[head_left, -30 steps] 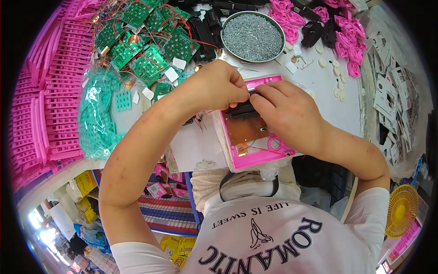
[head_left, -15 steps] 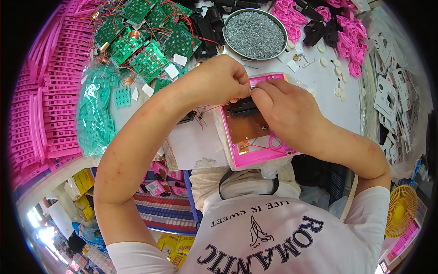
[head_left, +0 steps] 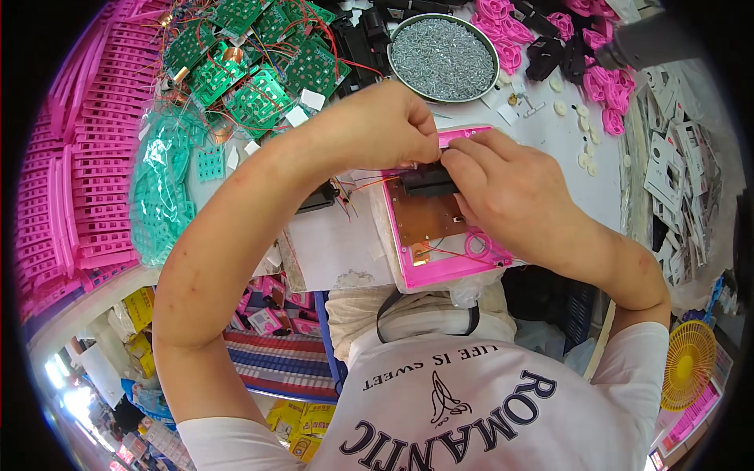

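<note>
A pink plastic frame [head_left: 452,276] lies before me, with a brown circuit board [head_left: 420,220] inside it. Near its far end sits a black block-shaped part [head_left: 426,180], with thin red wires running to the frame's left and near side. Over the far-left corner, my left hand [head_left: 397,129] is closed in a pinch; what its fingertips hold is too small to make out. Opposite it, my right hand [head_left: 510,173] curls over the frame's right side, thumb and forefinger closed at the far end of the black part. Its palm hides much of the frame's right half.
A round metal tray of screws [head_left: 444,59] stands beyond the frame. Wired green circuit boards [head_left: 259,102] and a bag of turquoise parts [head_left: 163,196] lie to the left. Pink rings [head_left: 503,31] and white discs [head_left: 583,125] are at far right. A blurred dark grey object [head_left: 652,43] juts in.
My left hand has shifted slightly right and away from me, and its elbow has swung left. My right hand has moved slightly right. The dark grey object has appeared at upper right.
</note>
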{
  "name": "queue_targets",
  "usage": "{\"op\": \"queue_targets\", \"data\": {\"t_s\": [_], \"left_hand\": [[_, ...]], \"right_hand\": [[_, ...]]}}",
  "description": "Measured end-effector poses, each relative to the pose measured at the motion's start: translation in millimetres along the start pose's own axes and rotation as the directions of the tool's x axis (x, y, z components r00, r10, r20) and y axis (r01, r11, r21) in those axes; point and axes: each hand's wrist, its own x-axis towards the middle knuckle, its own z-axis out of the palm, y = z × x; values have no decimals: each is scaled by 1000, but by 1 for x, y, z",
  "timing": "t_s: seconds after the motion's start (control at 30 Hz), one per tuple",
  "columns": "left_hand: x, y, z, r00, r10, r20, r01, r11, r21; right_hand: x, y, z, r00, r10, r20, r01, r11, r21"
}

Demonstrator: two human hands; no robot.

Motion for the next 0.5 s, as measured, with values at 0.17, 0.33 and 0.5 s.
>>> {"op": "queue_targets", "data": {"t_s": [0.17, 0.33, 0.5], "left_hand": [[-25, 17, 5, 999, -11, 36, 7, 994, 111], [-28, -14, 20, 999, 29, -15, -28, 998, 64], [-32, -11, 27, 996, 55, -65, -45, 988, 148]], "right_hand": [[-6, -14, -11, 1000, -27, 9, 27, 999, 46], [-11, -15, 14, 983, -68, -170, 90, 988, 126], [-13, -18, 12, 985, -46, -167, 71, 987, 144]]}}
